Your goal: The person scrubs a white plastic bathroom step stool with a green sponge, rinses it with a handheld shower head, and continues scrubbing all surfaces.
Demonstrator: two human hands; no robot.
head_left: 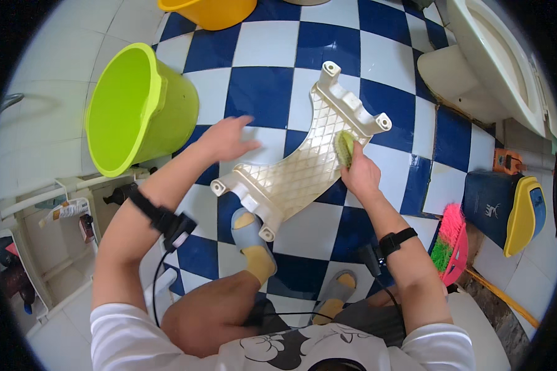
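Note:
A cream plastic footstool (303, 161) lies upside down on the checkered floor, its ribbed underside and stubby hollow legs facing up. My right hand (361, 172) is closed around a green scrubbing brush (345, 147), whose bristles lie against the ribbed surface near the stool's right end. My left hand (230, 139) is held out empty, thumb and fingers apart, just left of the stool's curved inner edge. It appears clear of the stool.
A lime-green bucket (185, 102) stands at the left, with an orange tub (220, 15) beyond it. A white shelf rack (56, 247) lines the lower left. To the right are a white toilet (464, 80), a blue-and-yellow bin (489, 201) and a pink-and-green broom (450, 238).

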